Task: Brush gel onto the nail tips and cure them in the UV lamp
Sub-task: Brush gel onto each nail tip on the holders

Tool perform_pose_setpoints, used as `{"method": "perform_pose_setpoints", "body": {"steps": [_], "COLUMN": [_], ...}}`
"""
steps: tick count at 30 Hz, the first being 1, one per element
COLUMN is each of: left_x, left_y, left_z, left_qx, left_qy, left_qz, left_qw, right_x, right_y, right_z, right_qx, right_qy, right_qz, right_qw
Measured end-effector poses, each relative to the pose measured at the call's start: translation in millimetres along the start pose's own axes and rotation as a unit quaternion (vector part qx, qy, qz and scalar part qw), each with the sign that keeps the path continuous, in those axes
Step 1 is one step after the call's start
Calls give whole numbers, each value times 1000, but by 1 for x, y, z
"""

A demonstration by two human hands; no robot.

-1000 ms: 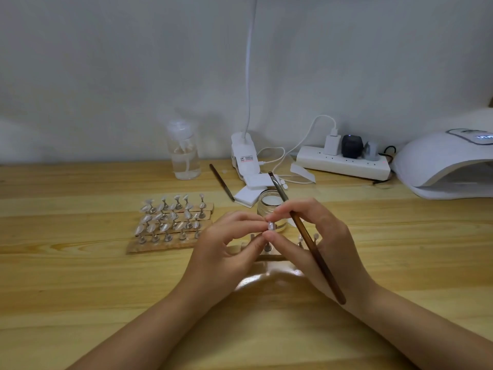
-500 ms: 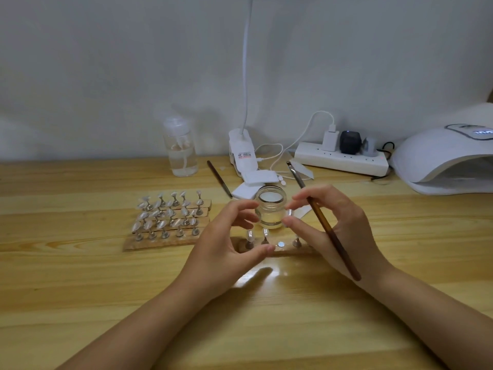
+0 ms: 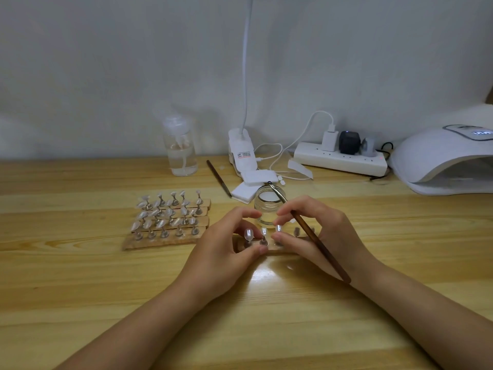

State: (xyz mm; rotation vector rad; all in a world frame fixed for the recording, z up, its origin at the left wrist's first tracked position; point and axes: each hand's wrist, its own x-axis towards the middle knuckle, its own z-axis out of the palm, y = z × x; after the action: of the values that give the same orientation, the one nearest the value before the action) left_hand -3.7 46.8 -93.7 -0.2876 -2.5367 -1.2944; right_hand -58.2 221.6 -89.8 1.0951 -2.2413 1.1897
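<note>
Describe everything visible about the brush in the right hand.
The brush is long and slim, with a dark brown, wood-looking handle and a silvery metal ferrule near its tip. The right hand holds it tucked between thumb and fingers while those fingers are at the nail tips on the small stand. It lies slanted: the handle end points back towards the person's wrist, and the tip reaches up over the rim of the glass jar. Whether the bristles carry gel cannot be told.

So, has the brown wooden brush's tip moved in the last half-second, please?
Yes: the brush tip swung left, from right of the clear glass jar to over its far rim.
</note>
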Motion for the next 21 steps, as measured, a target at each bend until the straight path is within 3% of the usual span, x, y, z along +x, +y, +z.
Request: {"method": "perform_pose_setpoints", "body": {"steps": [21], "left_x": [3], "left_y": [-8], "left_z": [4], "left_qx": [-5], "left_qy": [32], "left_qz": [-1], "left_qw": [999], "right_x": [0], "right_y": [3], "right_z": [1], "right_qx": [-16], "right_qy": [-14], "right_qz": [-3], "right_qw": [1000]}}
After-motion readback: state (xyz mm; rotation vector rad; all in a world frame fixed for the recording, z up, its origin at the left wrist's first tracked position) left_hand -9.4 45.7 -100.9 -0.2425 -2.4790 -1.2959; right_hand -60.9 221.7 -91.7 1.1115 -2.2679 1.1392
